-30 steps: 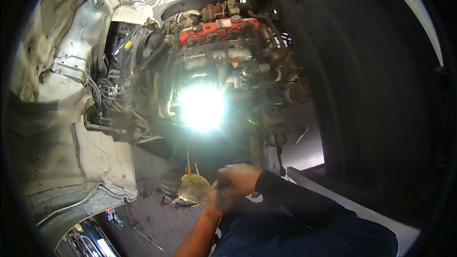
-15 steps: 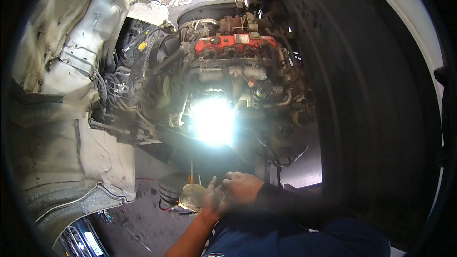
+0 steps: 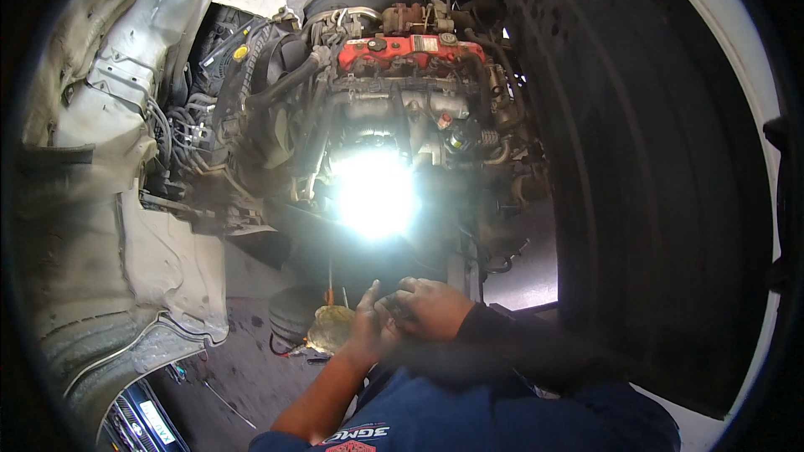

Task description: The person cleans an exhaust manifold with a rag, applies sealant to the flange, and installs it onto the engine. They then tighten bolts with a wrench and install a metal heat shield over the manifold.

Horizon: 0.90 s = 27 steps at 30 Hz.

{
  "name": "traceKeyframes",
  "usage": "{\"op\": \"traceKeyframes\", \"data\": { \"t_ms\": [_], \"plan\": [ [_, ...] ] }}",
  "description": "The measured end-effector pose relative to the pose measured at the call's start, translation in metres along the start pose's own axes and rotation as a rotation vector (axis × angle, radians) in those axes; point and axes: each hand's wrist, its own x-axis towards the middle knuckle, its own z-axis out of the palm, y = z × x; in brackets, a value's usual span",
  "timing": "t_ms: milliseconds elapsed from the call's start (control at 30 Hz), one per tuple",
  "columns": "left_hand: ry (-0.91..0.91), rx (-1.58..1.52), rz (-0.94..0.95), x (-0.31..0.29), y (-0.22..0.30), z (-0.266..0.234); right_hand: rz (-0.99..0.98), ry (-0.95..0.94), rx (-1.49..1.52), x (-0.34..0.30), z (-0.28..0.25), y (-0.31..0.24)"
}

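My two hands are together in front of my body, low in the middle of the view. My left hand (image 3: 366, 331) has its thumb raised, and its fingers are curled in against the other hand. My right hand (image 3: 437, 305) is bent over the left, fingers closed. A dark patch shows between them; whether it is a small part or grimy fingers, I cannot make out. Just left of my hands is a crumpled yellowish bundle (image 3: 332, 328). Beyond them stands an exposed engine with a red cover (image 3: 402, 52), partly washed out by a glaring light (image 3: 374, 195).
A light-coloured vehicle body panel (image 3: 172, 272) runs along the left. On the right rises a large dark panel (image 3: 636, 167). A tyre (image 3: 289, 311) lies on the floor behind the bundle. At lower left are a thin rod (image 3: 228, 404) and a dark vehicle front (image 3: 138, 423).
The view has tipped down, so the engine sits higher and more of my shirt shows. My hands stay together; the dark patch between them is now more visible.
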Motion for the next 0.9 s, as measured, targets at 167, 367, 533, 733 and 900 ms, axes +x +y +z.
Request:
{"op": "traceKeyframes", "data": {
  "t_ms": [167, 367, 533, 733, 900],
  "plan": [
    [0.034, -0.012, 0.028, -0.003, 0.004, 0.006, -0.06, 0.041, -0.016, -0.001, -0.006, -0.003],
    [-0.049, 0.006, 0.089, -0.017, 0.003, 0.02, -0.067, 0.033, 0.001, -0.003, -0.013, -0.008],
    [0.002, 0.068, 0.129, -0.021, -0.005, 0.022, -0.074, 0.041, -0.02, -0.011, -0.014, -0.015],
    [-0.011, 0.12, 0.117, -0.027, -0.016, 0.026, -0.048, 0.059, 0.004, -0.028, -0.007, -0.016],
    [-0.086, 0.148, 0.135, -0.034, -0.021, 0.046, -0.012, 0.101, -0.005, -0.036, -0.005, -0.012]
  ]
}}
